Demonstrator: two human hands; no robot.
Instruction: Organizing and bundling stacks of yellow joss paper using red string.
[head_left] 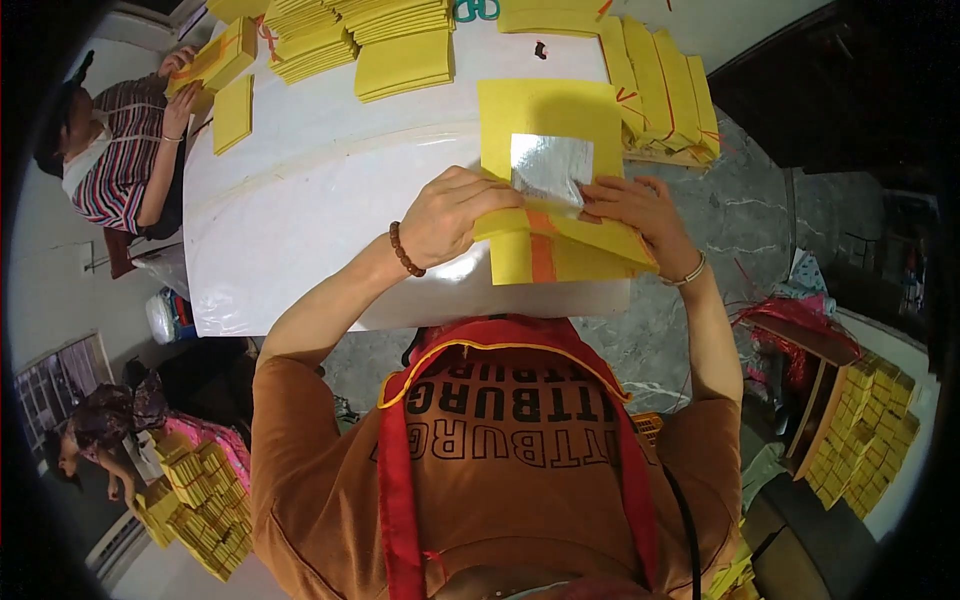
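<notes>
A yellow paper sheet [550,105] with a silver foil square [550,165] at its middle lies at the table's front edge. Its near part is lifted and bent over, showing an orange stripe along the fold. My left hand [455,212] is closed on the left edge of the lifted part, thumb underneath. At the right edge, my right hand [645,212] grips the same paper, with its fingertips resting by the foil's lower right corner. Whether more sheets lie under this one I cannot tell.
Stacks of yellow paper [405,65] stand along the white table's [300,215] far side. Tied yellow bundles [665,85] sit at the back right, near green-handled scissors [475,10]. A co-worker [130,140] handles a bundle at the left; another person [105,420] bends over stacks at lower left.
</notes>
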